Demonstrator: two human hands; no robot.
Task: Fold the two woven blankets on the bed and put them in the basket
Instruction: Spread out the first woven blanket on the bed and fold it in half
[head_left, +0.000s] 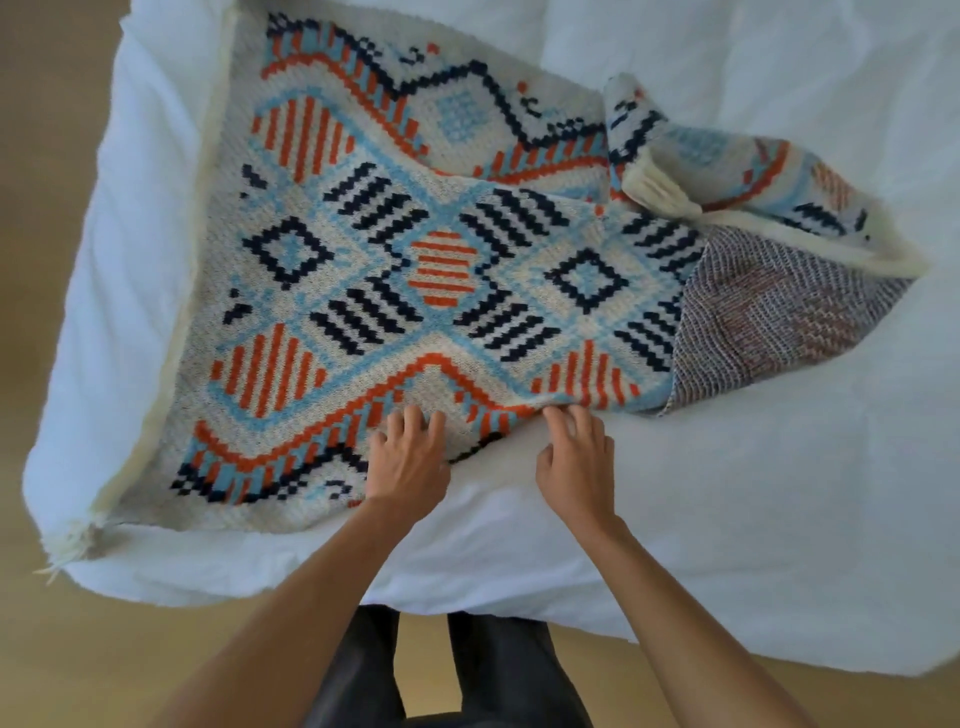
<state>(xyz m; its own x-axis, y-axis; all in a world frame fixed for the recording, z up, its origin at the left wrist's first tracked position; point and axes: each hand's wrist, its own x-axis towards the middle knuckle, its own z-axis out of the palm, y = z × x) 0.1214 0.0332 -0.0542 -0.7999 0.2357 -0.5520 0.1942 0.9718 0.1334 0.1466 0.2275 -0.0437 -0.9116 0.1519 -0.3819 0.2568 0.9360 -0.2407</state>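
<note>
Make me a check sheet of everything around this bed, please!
Surface: white bed, soft and wrinkled.
Job's things: patterned woven blanket spread flat, its right end bunched and turned over, back showing; a second blanket cannot be told apart; basket not seen.
Clutter: nothing seen.
Hands: left hand and right hand at the blanket's near edge, fingers bent; grip unclear.
Cables: nothing seen.
Surroundings: tan floor; the person's dark trousers by the bed.
</note>
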